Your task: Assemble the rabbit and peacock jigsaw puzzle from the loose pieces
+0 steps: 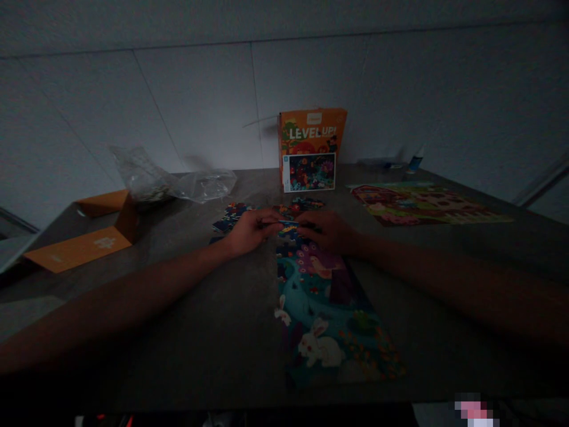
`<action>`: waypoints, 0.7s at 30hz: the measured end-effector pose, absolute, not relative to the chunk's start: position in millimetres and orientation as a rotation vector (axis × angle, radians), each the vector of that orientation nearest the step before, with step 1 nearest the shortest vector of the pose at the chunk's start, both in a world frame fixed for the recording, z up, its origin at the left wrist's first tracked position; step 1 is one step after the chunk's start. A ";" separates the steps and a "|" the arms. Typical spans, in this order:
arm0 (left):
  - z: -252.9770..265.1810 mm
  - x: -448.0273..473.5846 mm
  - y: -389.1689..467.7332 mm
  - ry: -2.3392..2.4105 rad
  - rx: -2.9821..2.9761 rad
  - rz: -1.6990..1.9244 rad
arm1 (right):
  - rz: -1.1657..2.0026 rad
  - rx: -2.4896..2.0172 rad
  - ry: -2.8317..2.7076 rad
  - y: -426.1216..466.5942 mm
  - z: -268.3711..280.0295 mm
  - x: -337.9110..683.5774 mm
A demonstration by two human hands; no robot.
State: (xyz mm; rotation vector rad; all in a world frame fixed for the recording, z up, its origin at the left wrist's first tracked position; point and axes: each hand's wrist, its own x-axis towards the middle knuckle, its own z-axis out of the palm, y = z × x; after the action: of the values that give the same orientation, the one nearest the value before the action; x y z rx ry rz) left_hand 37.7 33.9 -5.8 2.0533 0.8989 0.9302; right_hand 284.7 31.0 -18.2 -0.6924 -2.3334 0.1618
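My left hand (254, 230) and my right hand (328, 231) meet at the far end of a partly joined jigsaw puzzle (306, 302). Between their fingertips is a small puzzle piece (288, 222), seen nearly edge-on, with the fingers of both hands closed on it. The joined part shows white rabbits, a blue-green stream and a purple bird, and runs toward the near table edge. Loose puzzle pieces (235, 214) lie just behind my left hand. More pieces (307, 204) lie beyond my right hand. Dim light hides the finer finger detail.
An orange box (311, 133) stands against the wall, with a picture card (310, 172) leaning on it. To the left lie an open orange box part (84, 243) and clear plastic bags (207, 184). Another puzzle (418, 204) lies at right, near a small bottle (415, 162).
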 end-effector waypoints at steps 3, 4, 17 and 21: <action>-6.5 36.7 33.8 0.900 2.077 0.927 | 0.153 -0.685 -2.319 28.7 -17.3 284.4; -6.8 36.3 33.8 0.901 2.081 0.924 | 0.153 -0.685 -2.314 28.1 -17.0 284.3; -8.3 37.2 36.2 0.874 2.063 0.912 | 0.188 -0.704 -2.311 27.2 -17.3 283.4; -7.2 36.9 35.3 0.860 2.081 0.888 | 0.181 -0.709 -2.317 27.2 -16.6 283.8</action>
State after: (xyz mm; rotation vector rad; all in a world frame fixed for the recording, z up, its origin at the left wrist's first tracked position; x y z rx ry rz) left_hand 36.9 35.3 -7.2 2.0807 0.8603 0.8877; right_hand 283.8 27.2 -16.6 -0.7094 -2.3174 0.1813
